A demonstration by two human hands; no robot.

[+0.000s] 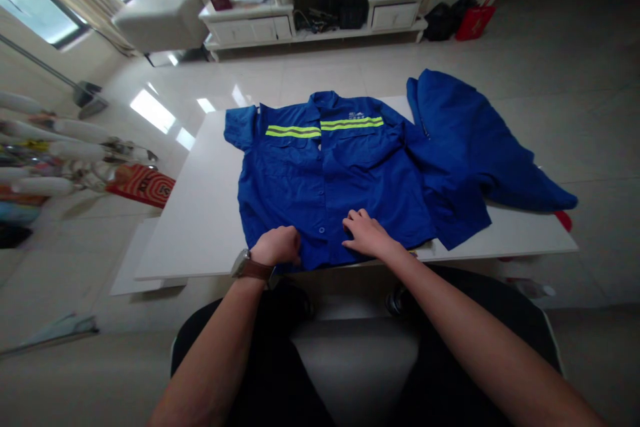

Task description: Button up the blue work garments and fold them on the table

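A blue work shirt point(285, 180) with yellow-green reflective stripes lies front up, buttons down its middle, collar away from me. My left hand point(277, 245), with a brown-strapped watch point(254, 269) on its wrist, is closed on the shirt near its bottom hem; the fingertips are partly hidden. To its right, my right hand point(367, 235) rests on the lower front, fingers apart and slightly bent. One sleeve is folded back at the left. More blue cloth point(460, 127) is heaped on the right, overlapping the shirt's side; whether it is a separate garment I cannot tell.
The shirt lies on a low white table point(193, 213). Its near edge is just before my knees. Across the tiled floor stands a white cabinet point(250, 30) with small items on it. A red bag point(475, 21) is at the back right, and a red patterned bag point(143, 185) at the left.
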